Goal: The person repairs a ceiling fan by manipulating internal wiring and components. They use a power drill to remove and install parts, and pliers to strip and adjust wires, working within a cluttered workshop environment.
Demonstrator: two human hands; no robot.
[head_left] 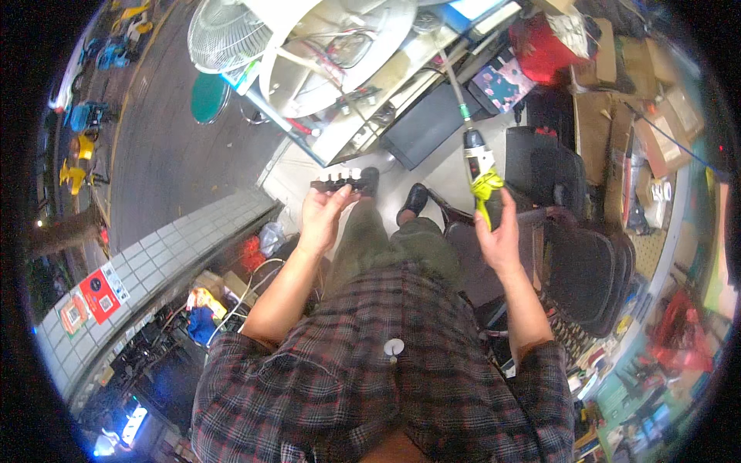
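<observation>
My left hand [319,222] is closed around a dark strip with several white caps [338,183] along its top. It holds the strip in front of me, near the counter's closest corner. My right hand [502,239] grips the lower end of a yellow-green and black handheld power tool [480,166], tilted upward. From the tool's front a long thin shaft [453,81] with a green ring runs toward the counter's edge. Whether the shaft's far end touches anything I cannot tell. Both hands are in the air, well apart.
Ahead stands a lit counter [328,147] bearing a large round white dish [270,85] and a fan grille [228,38]. Dark chairs [583,266] stand on my right beside cardboard boxes [594,131]. A low tiled wall [177,243] borders the left, with a green stool [209,99] beyond.
</observation>
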